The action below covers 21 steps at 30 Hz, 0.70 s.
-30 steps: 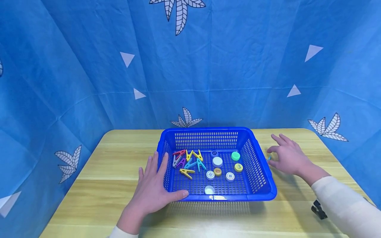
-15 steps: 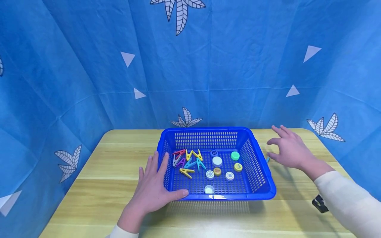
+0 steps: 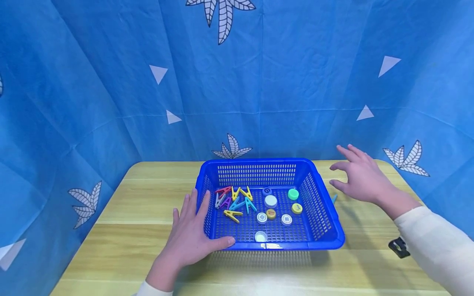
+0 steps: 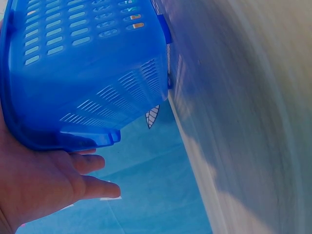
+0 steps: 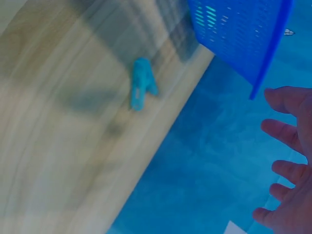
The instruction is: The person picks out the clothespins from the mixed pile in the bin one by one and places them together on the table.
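Observation:
My left hand (image 3: 189, 238) rests on the front left corner of a blue slotted plastic basket (image 3: 283, 246), fingers straight along the left rim and thumb on the front rim. The left wrist view also shows this hand (image 4: 44, 183) against the basket's outer side. To the right of the basket, my right hand (image 3: 364, 181) hovers above the table with fingers spread and nothing in them. A teal clothespin (image 5: 141, 85) lies on the wood below it, mostly hidden behind the basket rim in the head view. Inside the basket, several coloured clothespins (image 3: 232, 213) lie at the left.
Several bottle caps lie in the basket's right half, among them a green cap (image 3: 293, 194) and a white cap (image 3: 270, 201). The basket stands on a wooden table (image 3: 126, 230). A blue patterned curtain (image 3: 237, 82) hangs behind. A small black object (image 3: 399, 247) shows beside the right sleeve.
My right hand has risen away from the table and opened wider, leaving the teal clothespin lying there. The left hand has stayed on the basket rim.

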{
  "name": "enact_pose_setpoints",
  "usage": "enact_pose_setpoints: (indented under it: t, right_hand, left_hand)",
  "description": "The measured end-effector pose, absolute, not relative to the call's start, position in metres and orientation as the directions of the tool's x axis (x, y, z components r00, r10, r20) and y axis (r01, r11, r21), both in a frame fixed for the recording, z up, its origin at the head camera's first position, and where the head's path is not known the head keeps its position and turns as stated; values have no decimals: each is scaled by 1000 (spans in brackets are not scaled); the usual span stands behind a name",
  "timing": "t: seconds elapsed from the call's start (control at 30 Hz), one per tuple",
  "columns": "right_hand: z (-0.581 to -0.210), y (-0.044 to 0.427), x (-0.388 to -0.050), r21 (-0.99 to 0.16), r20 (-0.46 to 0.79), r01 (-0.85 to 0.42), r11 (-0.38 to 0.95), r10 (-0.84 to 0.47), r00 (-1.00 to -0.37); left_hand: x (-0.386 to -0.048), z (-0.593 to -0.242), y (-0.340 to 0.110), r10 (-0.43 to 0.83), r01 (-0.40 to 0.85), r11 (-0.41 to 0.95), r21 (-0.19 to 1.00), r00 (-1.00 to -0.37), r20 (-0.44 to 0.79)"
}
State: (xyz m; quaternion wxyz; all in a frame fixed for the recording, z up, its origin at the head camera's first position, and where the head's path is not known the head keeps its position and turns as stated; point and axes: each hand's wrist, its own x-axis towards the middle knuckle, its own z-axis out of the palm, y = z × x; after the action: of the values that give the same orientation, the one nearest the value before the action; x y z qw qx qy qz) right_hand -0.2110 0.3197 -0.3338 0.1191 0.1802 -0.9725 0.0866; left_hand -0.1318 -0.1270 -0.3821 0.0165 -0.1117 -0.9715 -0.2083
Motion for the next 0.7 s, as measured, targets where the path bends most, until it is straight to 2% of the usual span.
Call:
enact_pose_setpoints:
  t: [0.7]
  right_hand:
    - [-307,288,-211,-106,285,-412,905,-370,-884]
  left_hand:
    - [-131,-382,-128,216,235,885,402,-972,93]
